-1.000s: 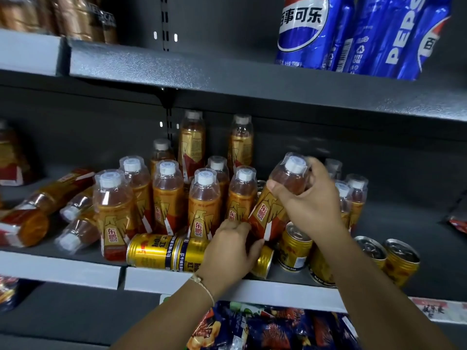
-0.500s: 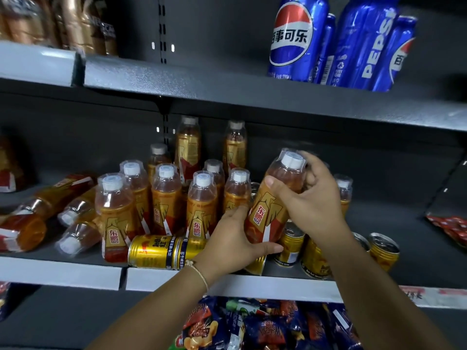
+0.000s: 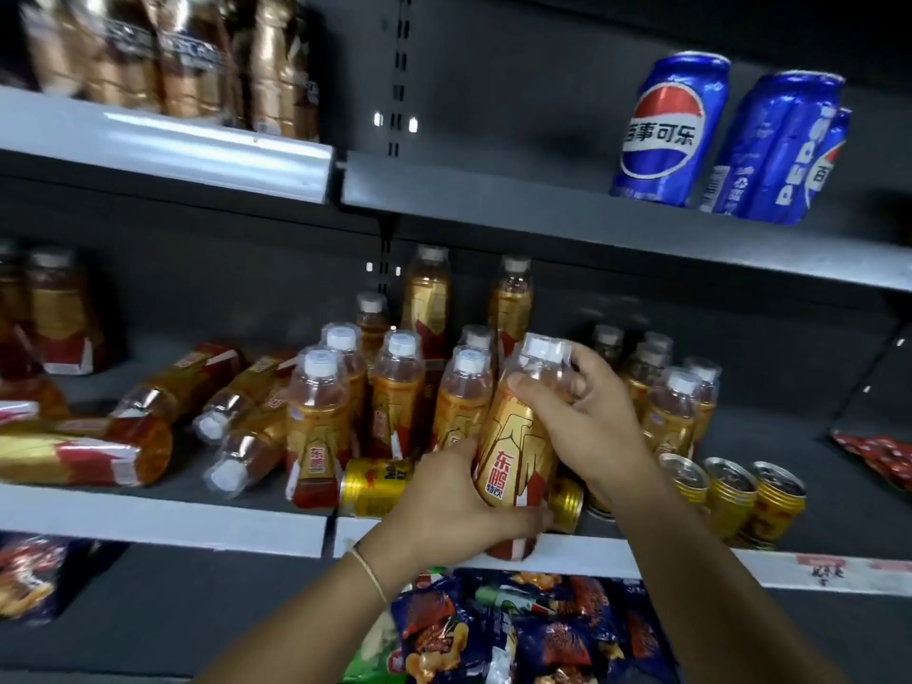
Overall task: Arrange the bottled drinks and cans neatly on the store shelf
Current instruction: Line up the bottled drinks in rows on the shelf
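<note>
My hands grip a clear plastic bottle [image 3: 518, 451] with glossy gold wrap; nearby cans [image 3: 730, 491] are shiny metal, shelf [image 3: 592, 555] matt grey.

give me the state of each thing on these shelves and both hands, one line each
held bottle: capped, tilted, gripped by both hands
left hand: grip round the held bottle's lower body
right hand: grip round its neck
front bottles: upright, capped
left bottles: lying on their sides
gold can: lying on its side
right gold cans: upright
pepsi cans: upright, upper shelf
</note>
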Demonstrator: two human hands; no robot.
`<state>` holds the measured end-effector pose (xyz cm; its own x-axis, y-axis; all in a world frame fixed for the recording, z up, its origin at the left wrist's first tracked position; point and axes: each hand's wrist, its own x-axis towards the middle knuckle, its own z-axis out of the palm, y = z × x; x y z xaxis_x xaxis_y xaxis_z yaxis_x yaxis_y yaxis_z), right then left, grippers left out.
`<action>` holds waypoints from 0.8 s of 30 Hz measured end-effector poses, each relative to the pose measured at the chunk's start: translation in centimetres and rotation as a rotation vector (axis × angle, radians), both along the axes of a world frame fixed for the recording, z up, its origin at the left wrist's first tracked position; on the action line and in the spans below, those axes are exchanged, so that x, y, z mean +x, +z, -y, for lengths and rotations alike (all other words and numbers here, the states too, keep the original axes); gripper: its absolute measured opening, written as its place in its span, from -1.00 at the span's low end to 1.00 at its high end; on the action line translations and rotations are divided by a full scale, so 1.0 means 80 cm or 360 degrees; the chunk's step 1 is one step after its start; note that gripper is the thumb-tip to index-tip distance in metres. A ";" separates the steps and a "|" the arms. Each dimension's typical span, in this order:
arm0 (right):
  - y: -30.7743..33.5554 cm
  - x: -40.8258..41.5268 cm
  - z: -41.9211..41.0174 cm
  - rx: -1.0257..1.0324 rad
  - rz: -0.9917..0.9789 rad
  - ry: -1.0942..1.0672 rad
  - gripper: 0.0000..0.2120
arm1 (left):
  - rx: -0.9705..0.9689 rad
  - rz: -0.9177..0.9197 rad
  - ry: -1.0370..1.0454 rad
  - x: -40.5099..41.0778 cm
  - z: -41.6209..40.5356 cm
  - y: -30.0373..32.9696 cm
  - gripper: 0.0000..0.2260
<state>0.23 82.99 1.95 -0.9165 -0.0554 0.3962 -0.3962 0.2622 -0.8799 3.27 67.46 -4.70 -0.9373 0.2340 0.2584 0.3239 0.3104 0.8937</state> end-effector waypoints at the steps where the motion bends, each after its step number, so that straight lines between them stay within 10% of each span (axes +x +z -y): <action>1: 0.000 0.004 0.015 0.0024 -0.0001 -0.0010 -0.74 | -0.0015 0.0007 -0.0001 0.008 0.014 0.001 -0.52; 24: -0.006 0.107 0.434 0.0545 -0.0122 0.0430 -0.44 | -0.0244 0.0113 0.0678 0.172 0.413 -0.011 -0.54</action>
